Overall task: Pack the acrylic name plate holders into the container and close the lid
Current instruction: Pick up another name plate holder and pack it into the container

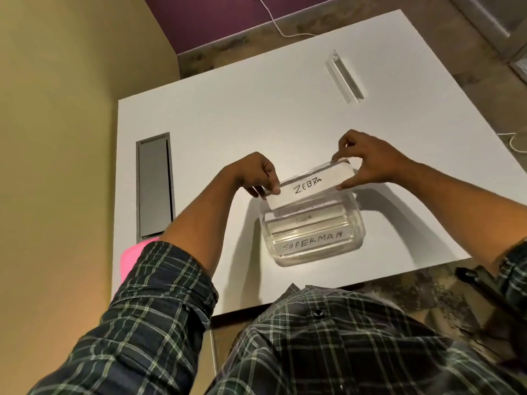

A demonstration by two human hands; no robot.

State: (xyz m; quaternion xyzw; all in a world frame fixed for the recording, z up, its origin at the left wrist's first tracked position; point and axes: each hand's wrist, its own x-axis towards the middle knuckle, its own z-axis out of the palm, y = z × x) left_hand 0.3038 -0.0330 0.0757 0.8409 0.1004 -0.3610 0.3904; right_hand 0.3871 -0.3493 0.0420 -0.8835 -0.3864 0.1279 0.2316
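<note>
Clear, glossy acrylic name plate holder (309, 182) with a matt white paper insert above a transparent plastic container (313, 232) on a smooth matt white table (228, 124) (brushed grey metal hatch (155, 186) set in); woven plaid cloth sleeve (159, 295).

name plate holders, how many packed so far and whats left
Two, TIGER and SUPERMAN, already sit inside the clear container. Both hands, left and right, hold the ZEBRA holder over it. One holder waits on the table; no lid visible.
</note>
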